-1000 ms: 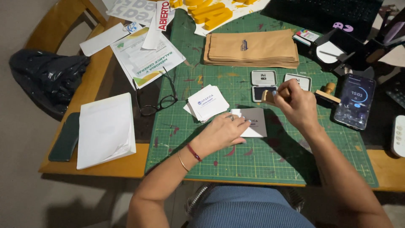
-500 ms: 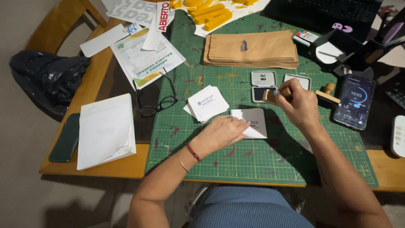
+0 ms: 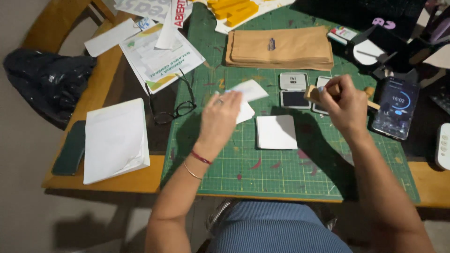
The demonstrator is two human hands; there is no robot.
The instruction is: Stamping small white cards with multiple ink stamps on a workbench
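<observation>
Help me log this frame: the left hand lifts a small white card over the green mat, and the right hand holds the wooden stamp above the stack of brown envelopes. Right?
Not quite. In the head view the right hand holds the wooden stamp over the ink pads, not the brown envelopes.

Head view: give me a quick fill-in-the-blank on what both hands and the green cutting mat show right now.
1. The left hand lifts a small white ____ above the green cutting mat.
2. The right hand holds a wooden-handled stamp over the black ____ pads.
3. The stack of white square envelopes lies ____ the two hands.
4. The black-framed eyeglasses rest off the mat's ____ edge.

Missing words: card; ink; between; left
</observation>
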